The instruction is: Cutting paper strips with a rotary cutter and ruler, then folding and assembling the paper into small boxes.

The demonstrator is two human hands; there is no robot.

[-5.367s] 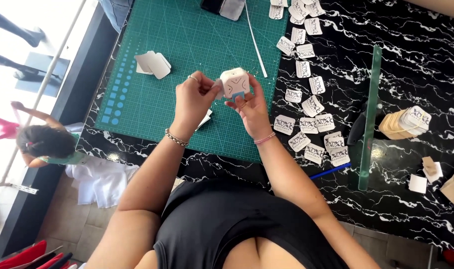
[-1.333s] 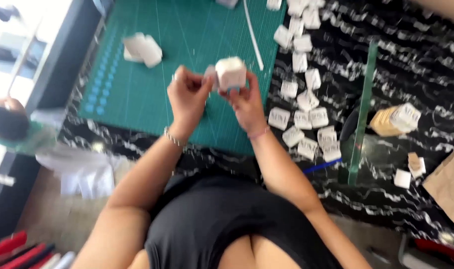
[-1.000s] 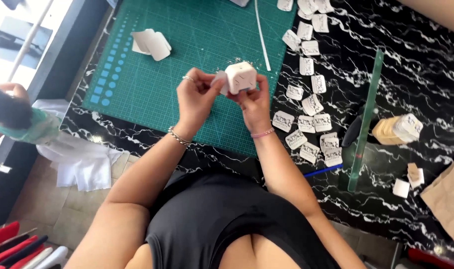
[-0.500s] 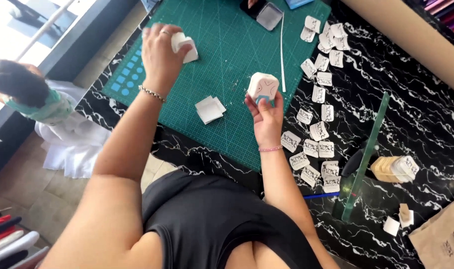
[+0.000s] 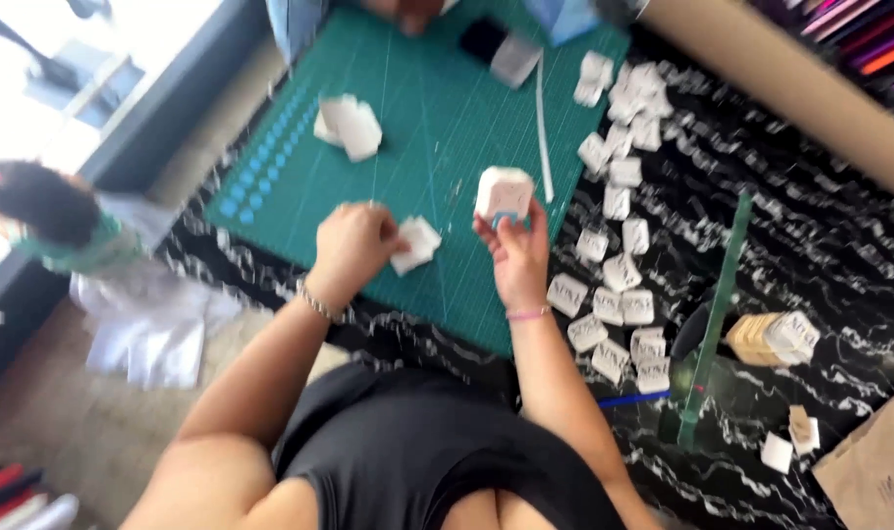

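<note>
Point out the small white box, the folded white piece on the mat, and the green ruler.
Small white box [image 5: 504, 191], head view, its front face.
Folded white piece [image 5: 417, 244], head view, its middle.
Green ruler [image 5: 719, 304], head view, mid-length.

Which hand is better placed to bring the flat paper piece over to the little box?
Left. The left hand already pinches the flat paper piece on the green mat, while the right hand is busy holding the small white box upright just beside it.

Bare green cutting mat [image 5: 437, 108] is left between the folded pieces [image 5: 349, 126]; its right edge is crowded by paper tiles [image 5: 619, 245].
</note>
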